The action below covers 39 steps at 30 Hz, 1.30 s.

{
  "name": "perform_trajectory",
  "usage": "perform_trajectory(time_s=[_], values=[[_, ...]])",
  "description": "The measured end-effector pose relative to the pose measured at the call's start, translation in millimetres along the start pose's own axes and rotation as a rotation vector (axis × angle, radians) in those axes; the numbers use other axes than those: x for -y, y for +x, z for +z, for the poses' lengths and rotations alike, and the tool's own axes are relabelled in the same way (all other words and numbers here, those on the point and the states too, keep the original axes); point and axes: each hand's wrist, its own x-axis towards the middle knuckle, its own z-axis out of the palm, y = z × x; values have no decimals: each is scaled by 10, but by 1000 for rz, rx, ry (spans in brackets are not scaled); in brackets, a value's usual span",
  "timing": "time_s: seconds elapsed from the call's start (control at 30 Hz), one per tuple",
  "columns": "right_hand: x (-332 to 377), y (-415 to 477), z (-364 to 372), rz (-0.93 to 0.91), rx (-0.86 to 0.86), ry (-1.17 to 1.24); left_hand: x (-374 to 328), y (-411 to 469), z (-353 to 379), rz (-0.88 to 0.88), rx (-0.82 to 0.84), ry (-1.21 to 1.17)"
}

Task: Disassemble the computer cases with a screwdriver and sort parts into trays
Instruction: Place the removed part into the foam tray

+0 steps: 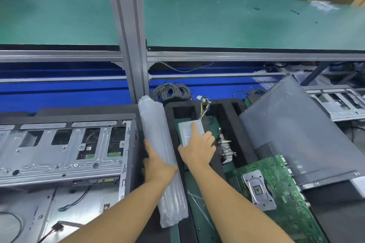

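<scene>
An open computer case lies on its side at the left, its metal drive cage showing. A black foam tray with compartments stands to its right. In one compartment sits a grey power supply with coloured wires at its far end. My right hand lies on top of the supply, fingers straight. My left hand holds a roll of bubble wrap that lies between case and tray. A heatsink sits in the neighbouring compartment.
A green motherboard lies at the lower right beside a grey case side panel leaning over the tray. A grey cable coil rests behind the tray on the blue belt. An aluminium post rises at centre; a green shelf spans above.
</scene>
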Motion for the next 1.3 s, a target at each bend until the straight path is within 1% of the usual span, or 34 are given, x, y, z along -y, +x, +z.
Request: perform_trajectory(time_s=[0.13,0.27,0.3,0.33,0.37,0.4,0.43,0.47,0.5,0.53,0.6,0.67,0.7,0.8,0.83,0.9,1.0,1.07,1.13,1.17,1.23,1.3], values=[[-117,51,99,-1,42,28,-105,-67,-25,211,11,-128],[-197,128,-48,-17,198,76,-285,-79,-75,450,57,-117],[-229,102,-129,-14,207,154,-331,-79,-69,500,78,-129],[-289,83,-224,-2,195,318,-384,-82,-52,537,100,-156],[-386,45,-339,19,186,600,-444,-95,-30,555,125,-184],[-489,-13,-478,56,219,965,-515,-107,10,562,151,-203],[-622,-64,-602,92,320,1234,-592,-121,68,561,180,-209],[-772,-100,-720,68,443,1358,-669,-136,150,560,215,-218],[-900,-131,-830,15,540,1348,-747,-155,244,556,259,-236],[-1021,-140,-896,-18,574,1312,-815,-173,347,551,312,-263],[-1216,-95,-1006,-27,563,1304,-927,-189,550,512,443,-311],[-1400,-14,-1101,-34,502,1329,-975,-178,729,445,582,-356],[-1503,21,-1151,-29,465,1306,-977,-161,815,406,626,-371],[-1858,139,-1279,25,288,1148,-942,-140,1080,246,705,-383],[-1980,183,-1311,60,243,1067,-914,-163,1154,204,713,-342],[-2177,262,-1336,123,224,858,-831,-194,1280,200,702,-219],[-2249,300,-1216,173,320,430,-711,-254,1356,199,687,-43],[-2136,236,-1056,179,330,208,-658,-291,1345,189,689,49],[-1967,133,-912,214,289,117,-607,-326,1310,173,696,134],[-1892,71,-865,218,241,65,-588,-344,1282,164,697,170],[-1789,-37,-819,175,118,-88,-567,-371,1199,156,684,218],[-1746,-97,-824,140,51,-151,-571,-391,1089,171,661,225]])
